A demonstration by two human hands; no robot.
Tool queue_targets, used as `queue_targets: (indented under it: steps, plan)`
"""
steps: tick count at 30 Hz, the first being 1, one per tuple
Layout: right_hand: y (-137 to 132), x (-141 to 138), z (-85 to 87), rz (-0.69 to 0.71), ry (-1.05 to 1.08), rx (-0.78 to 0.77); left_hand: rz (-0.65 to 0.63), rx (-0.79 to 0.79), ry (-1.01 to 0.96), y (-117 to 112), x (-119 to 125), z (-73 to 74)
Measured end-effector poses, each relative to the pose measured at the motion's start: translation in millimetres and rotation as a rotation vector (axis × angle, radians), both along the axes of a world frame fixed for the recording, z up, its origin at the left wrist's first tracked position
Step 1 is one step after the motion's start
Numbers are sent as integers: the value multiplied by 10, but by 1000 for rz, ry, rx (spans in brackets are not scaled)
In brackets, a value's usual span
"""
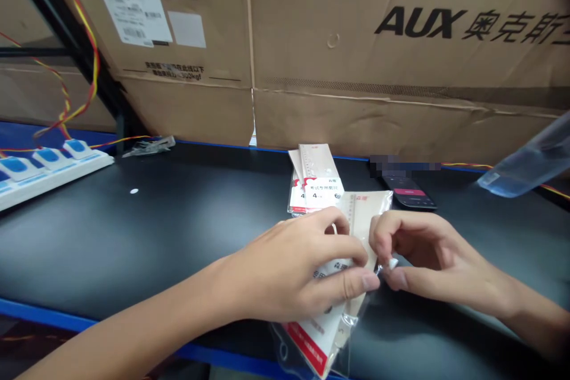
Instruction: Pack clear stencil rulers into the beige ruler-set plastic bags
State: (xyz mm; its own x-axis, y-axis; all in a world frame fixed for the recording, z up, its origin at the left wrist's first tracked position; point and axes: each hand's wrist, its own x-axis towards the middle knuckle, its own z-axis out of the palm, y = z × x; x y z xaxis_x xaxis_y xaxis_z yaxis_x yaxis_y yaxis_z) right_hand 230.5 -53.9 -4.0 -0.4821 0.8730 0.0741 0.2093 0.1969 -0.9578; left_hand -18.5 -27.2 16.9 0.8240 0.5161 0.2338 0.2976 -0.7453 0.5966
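A clear plastic packet of rulers with a white and red printed card lies at the front of the black table, tilted to the right. My left hand is curled over it, thumb and fingers closed at its right edge and covering much of the card. Beside that edge, my right hand is closed in a pinch on a small white piece, whose kind I cannot make out. Behind the hands, more ruler packets lie overlapping.
A phone-like black device lies at the back right, near a clear plastic sheet. A white power strip with cables sits at left. A small white disc and crumpled plastic rest on the table. Cardboard boxes wall the back.
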Motion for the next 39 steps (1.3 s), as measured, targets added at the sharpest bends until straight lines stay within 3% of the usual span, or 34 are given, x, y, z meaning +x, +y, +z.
queue_targets:
  steps: [4, 10, 17, 32, 39]
  plan:
    - [3, 10, 42, 104, -32, 70, -16, 69, 55, 7, 4, 3]
    - [-12, 27, 62, 137, -119, 124, -47, 151, 58, 7, 17, -16]
    - [-20, -4, -14, 37, -58, 169, -50, 276, 57, 24, 29, -28]
    - [-117, -134, 84, 38, -188, 233, 8, 83, 61, -67, 15, -27]
    - [-145, -185, 142, 28, -284, 403, 20, 117, 87, -80, 27, -25]
